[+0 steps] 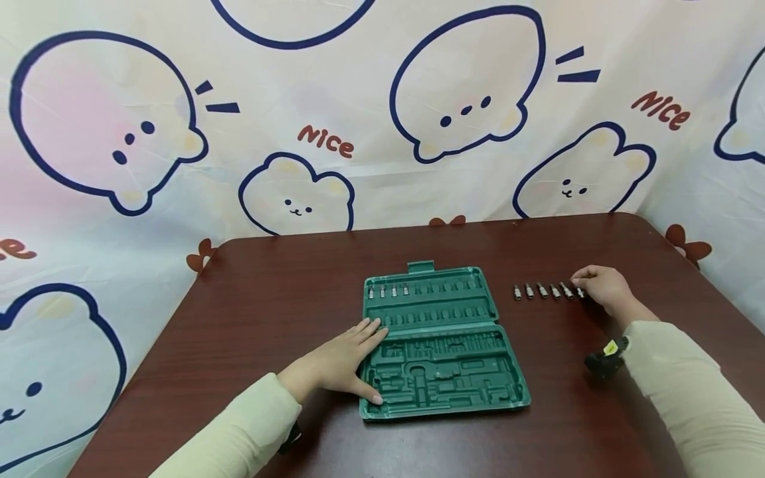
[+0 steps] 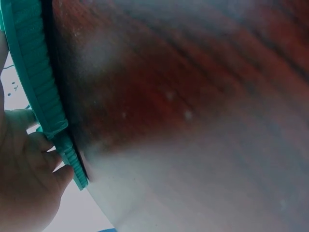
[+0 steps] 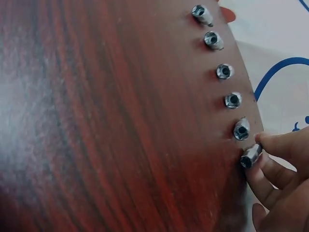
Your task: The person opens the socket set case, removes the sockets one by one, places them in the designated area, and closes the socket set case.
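My left hand lies spread along the left edge of a green plastic tool case, with its fingers over the hinge area and the thumb on the near half. In the left wrist view its fingertips touch the ribbed green side wall. At the right, my right hand pinches a small silver metal socket between thumb and fingers, at the end of a row. Beside it several more sockets lie spaced out on the table. The hex opening of the held socket faces the right wrist camera.
The case lies open, its clasp toward the back. Several small metal pieces sit in the left slots of its top row; moulded hollows fill the near half. Brown wooden table surrounds it, and a patterned cloth hangs behind.
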{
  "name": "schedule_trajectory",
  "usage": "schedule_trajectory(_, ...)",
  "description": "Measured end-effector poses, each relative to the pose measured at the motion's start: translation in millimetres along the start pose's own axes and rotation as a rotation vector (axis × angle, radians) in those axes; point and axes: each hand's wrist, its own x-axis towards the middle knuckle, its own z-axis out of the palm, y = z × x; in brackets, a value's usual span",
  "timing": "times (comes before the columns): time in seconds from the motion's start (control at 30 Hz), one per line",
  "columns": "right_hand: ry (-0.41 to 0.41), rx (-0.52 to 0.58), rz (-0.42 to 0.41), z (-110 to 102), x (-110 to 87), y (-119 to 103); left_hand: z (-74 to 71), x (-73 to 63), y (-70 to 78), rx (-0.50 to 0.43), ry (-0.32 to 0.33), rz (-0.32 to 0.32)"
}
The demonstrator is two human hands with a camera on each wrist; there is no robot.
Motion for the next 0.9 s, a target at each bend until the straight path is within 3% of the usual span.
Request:
schedule_trajectory(0.23,0.041,-0.06,0.013,2.0,0.4,-2.1,-0.2,0.7,0.8,-0.004,-0.004,-0.004)
schedule_trajectory(0.47,0.049,-0.064,0.06,3.5,0.9,-6.6,0.1,-0.7,0.3,-0.018,0.001,-0.008)
schedule_trajectory(0.9,0.073,-0.05,0.056,0.3,-2.1,-7.0,2.0,0.4,-0.1,-0.013,-0.005,-0.011)
